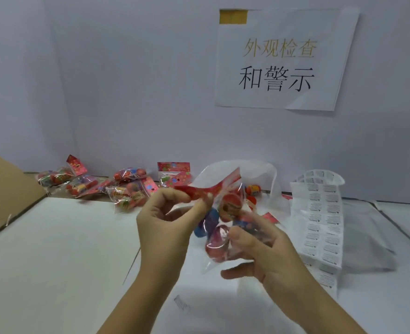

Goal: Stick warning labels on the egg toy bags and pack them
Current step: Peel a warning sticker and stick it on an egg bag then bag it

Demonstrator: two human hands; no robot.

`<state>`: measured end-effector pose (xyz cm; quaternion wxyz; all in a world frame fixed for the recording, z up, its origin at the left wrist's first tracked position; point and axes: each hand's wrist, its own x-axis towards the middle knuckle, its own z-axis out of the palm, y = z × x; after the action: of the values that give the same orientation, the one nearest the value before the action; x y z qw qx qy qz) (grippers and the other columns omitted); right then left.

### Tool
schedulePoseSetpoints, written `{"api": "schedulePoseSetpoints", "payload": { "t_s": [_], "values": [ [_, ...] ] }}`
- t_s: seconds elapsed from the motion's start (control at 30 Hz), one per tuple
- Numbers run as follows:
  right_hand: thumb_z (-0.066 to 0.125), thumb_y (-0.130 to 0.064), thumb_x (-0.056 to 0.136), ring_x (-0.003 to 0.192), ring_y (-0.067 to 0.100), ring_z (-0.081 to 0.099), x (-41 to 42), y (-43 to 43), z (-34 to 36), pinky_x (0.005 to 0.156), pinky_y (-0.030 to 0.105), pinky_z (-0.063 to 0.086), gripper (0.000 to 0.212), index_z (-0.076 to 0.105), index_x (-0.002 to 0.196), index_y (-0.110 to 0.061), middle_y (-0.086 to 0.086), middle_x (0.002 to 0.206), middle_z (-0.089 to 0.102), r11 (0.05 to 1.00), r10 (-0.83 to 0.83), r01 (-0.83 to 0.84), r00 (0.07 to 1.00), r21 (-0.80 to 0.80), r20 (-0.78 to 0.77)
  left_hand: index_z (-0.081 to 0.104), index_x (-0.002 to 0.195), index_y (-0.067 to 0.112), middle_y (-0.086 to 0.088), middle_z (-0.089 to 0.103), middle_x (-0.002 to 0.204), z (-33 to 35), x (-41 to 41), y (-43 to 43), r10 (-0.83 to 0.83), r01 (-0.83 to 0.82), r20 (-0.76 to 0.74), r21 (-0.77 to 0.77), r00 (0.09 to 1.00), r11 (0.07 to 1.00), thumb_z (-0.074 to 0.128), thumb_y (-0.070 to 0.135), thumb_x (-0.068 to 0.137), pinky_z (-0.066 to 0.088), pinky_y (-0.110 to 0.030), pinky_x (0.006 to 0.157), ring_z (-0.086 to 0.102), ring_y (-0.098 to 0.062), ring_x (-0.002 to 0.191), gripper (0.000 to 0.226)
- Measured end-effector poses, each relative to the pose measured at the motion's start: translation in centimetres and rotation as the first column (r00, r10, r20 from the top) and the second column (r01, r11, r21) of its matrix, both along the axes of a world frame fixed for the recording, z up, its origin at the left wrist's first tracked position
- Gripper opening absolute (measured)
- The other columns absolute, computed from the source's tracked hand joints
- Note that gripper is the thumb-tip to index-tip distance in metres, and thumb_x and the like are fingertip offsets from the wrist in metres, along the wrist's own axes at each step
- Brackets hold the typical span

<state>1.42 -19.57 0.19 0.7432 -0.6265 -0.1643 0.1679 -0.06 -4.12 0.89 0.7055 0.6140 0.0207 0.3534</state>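
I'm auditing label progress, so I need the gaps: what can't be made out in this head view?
All in the head view:
Whether the egg toy bag bears a label: crumpled film, the left hand and the right hand cover it.
Print on the label sheet: too small and blurred.
The cardboard box: cut off by the left edge, inside unseen.
The large clear bag: contents mostly hidden behind the egg toy bag.

We had bare table (54, 249) across the lower left to reach through. A cardboard flap (4, 189) closed the left edge, bagged toys (117, 186) lined the back at centre left, and the label strip (319, 220) and a grey bag (367, 237) crowded the right.
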Motion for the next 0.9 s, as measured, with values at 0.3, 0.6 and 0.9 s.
{"api": "schedulePoseSetpoints", "payload": {
  "t_s": [0.3, 0.6, 0.9],
  "values": [
    [0.081, -0.047, 0.054, 0.077, 0.028, 0.073, 0.0, 0.5, -2.8, 0.060, 0.035, 0.057, 0.052, 0.073, 0.102, -0.030, 0.005, 0.095, 0.075, 0.998, -0.055, 0.055, 0.998, -0.013, -0.024, 0.070, 0.089, 0.024, 0.007, 0.073, 0.071, -1.2, 0.5, 0.8, -0.088, 0.046, -0.238, -0.175, 0.967, 0.984, 0.073, 0.034, 0.059, 0.058, -0.022, 0.054, 0.071, -0.013, 0.063, 0.032],
    [0.076, -0.051, 0.059, 0.072, 0.028, 0.072, -0.2, 0.8, -2.8, 0.061, 0.033, 0.057, 0.063, 0.068, 0.114, -0.020, 0.009, 0.091, 0.075, 1.000, 0.005, -0.005, 1.000, -0.018, 0.008, 0.072, 0.085, 0.018, 0.006, 0.072, 0.066, -0.9, 0.4, 1.2, -0.063, 0.002, -0.223, -0.263, 0.973, 0.965, 0.071, 0.030, 0.060, 0.052, -0.016, 0.050, 0.069, -0.009, 0.058, 0.027],
    [0.075, -0.027, 0.063, 0.071, 0.028, 0.072, 0.4, -0.6, -2.5, 0.053, 0.030, 0.056, 0.027, 0.075, 0.090, -0.024, 0.014, 0.091, 0.073, 0.906, -0.146, 0.196, 0.977, 0.376, -0.156, 0.073, 0.102, 0.021, -0.003, 0.076, 0.097, -1.9, 0.1, -1.4, -0.395, 0.304, -0.296, -0.307, 0.870, 0.902, 0.065, 0.053, 0.074, 0.060, -0.033, 0.067, 0.074, -0.027, 0.086, 0.044]
  ]
}}
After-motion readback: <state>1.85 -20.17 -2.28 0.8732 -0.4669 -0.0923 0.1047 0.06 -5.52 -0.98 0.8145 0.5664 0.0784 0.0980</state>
